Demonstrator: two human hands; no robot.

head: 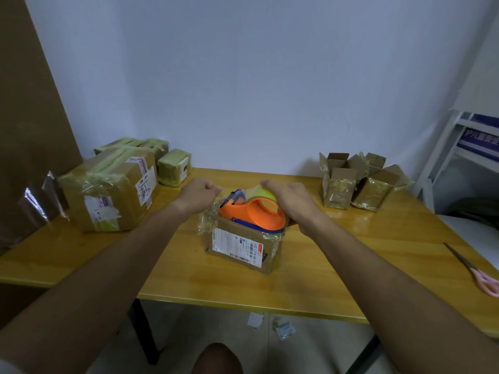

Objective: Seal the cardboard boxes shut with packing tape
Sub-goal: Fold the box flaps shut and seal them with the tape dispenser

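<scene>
Head view gives you the yellow table [337, 268], and every place below is counted from the small box [244, 245] at its middle. Left of that box stand taped cartons [108, 187]; right of it, two open boxes [361, 182] not yet sealed. That small box looks light and stiff, likely to slide, so bear down on it. On its top rides the orange tape dispenser [253, 211], which your right hand [293, 203] grips around the roll. Your left hand [199, 194], fisted at the box's far left corner, seems to pinch the thin, clingy tape end. Scissors [475, 269] lie far right.
</scene>
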